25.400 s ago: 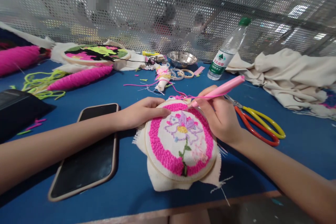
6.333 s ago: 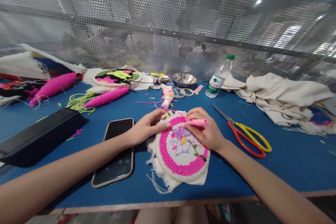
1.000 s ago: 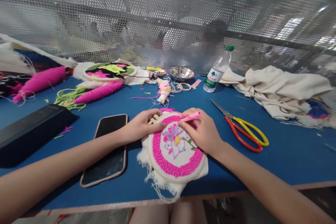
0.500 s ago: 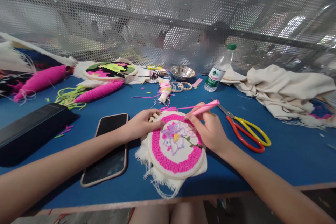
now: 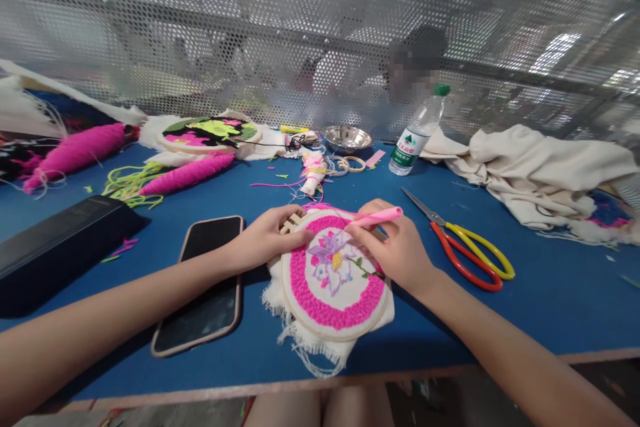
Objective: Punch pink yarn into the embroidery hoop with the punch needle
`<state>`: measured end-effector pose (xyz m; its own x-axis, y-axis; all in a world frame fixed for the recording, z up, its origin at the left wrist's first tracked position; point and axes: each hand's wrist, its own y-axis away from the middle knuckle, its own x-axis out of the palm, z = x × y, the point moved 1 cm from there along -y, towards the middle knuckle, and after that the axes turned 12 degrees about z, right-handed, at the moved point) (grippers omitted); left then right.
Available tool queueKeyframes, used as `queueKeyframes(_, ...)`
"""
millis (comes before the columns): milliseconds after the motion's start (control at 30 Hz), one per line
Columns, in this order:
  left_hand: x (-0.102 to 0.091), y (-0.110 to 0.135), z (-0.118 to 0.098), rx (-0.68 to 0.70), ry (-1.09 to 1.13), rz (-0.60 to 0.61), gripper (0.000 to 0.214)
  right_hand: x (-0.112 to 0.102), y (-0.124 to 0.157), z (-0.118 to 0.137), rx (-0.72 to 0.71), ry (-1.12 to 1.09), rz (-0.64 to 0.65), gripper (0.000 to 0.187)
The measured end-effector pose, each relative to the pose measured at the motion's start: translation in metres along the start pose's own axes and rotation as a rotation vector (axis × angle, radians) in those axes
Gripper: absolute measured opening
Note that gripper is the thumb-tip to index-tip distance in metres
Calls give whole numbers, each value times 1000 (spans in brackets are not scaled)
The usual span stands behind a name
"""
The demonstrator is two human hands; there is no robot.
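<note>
An embroidery hoop (image 5: 336, 331) with frayed white cloth rests near the table's front edge, tilted toward me. Its cloth carries a ring of pink loops around a purple flower with a yellow centre and a green stem. At the hoop's upper left, my left hand (image 5: 280, 235) grips the rim, thumb on the front. My right hand (image 5: 395, 247) is closed around a pink punch needle (image 5: 380, 217) and lies over the hoop's upper right. The needle's tip is hidden by my fingers. Pink yarn runs from behind the hoop's top edge.
Scissors (image 5: 467, 250) lie right of the hoop, a phone (image 5: 200, 307) and dark case (image 5: 65, 247) left. Behind are pink yarn bundles (image 5: 187, 173), another hoop (image 5: 210, 133), a metal bowl (image 5: 349, 139) and a water bottle (image 5: 413, 137). Beige cloth (image 5: 545, 167) is piled right, before a perforated metal screen (image 5: 280, 33).
My right hand and the punch needle have shifted slightly left, and the needle lies flatter. The left hand keeps its hold on the hoop.
</note>
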<state>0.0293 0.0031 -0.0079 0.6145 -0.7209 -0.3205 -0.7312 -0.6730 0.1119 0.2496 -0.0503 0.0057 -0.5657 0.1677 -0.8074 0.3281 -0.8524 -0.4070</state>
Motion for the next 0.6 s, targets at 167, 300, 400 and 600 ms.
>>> queueKeyframes(167,1,1,-3,30,38,-1,28,-2,-2,2,-52,31,-21,16)
queueKeyframes(300,1,1,-5,25,61,7,28,-5,-8,-6,56,-167,13,17)
queueKeyframes(400,2,1,-5,13,57,18,28,-4,-12,-14,176,-337,99,20)
queueKeyframes(600,1,-2,-1,25,35,42,28,10,-10,-7,33,8,114,22)
